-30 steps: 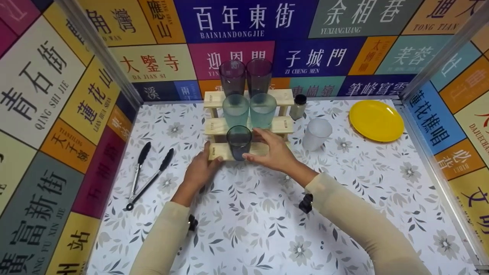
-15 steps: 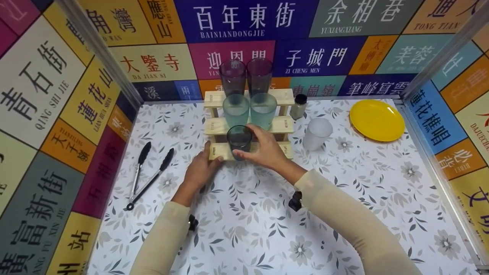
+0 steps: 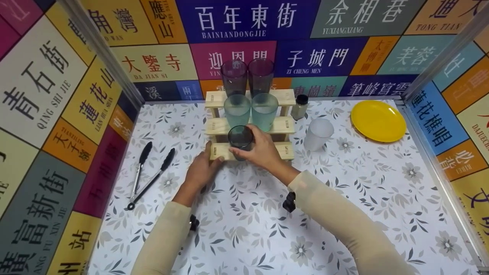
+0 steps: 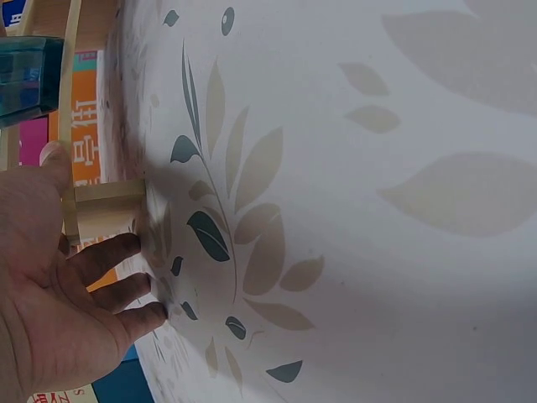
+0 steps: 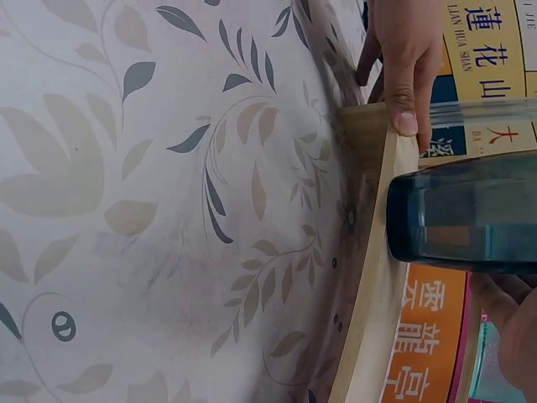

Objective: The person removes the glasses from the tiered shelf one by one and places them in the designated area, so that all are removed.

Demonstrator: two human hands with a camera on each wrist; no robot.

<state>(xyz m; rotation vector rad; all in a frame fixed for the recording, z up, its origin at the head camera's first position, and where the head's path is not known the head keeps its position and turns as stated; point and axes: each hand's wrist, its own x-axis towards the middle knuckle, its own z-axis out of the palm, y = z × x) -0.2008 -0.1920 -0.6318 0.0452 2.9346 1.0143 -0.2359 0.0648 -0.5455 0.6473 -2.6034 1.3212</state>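
A dark tinted glass (image 3: 238, 142) stands upright on the lowest step of the wooden rack (image 3: 283, 150). My right hand (image 3: 261, 150) holds this glass from the right, thumb across its front; the right wrist view shows its base on the board. My left hand (image 3: 200, 168) holds the left end of the same step, with the thumb (image 4: 55, 161) on top. Its other fingers spread beside the rack's end in the left wrist view. Two pale green glasses (image 3: 264, 112) stand on the middle step, and two purple glasses (image 3: 234, 78) on the top one.
To the right of the rack are a small black-capped jar (image 3: 300, 107), a frosted cup (image 3: 319, 133) and a yellow plate (image 3: 378, 121). Black-tipped tongs (image 3: 151, 179) lie spread on the left. Printed panels (image 3: 244, 23) wall in the flower-patterned table (image 3: 244, 229).
My right hand has moved left and wrapped further round the dark glass, its thumb now across the front. The glass has stayed on the step. My left hand has kept its place.
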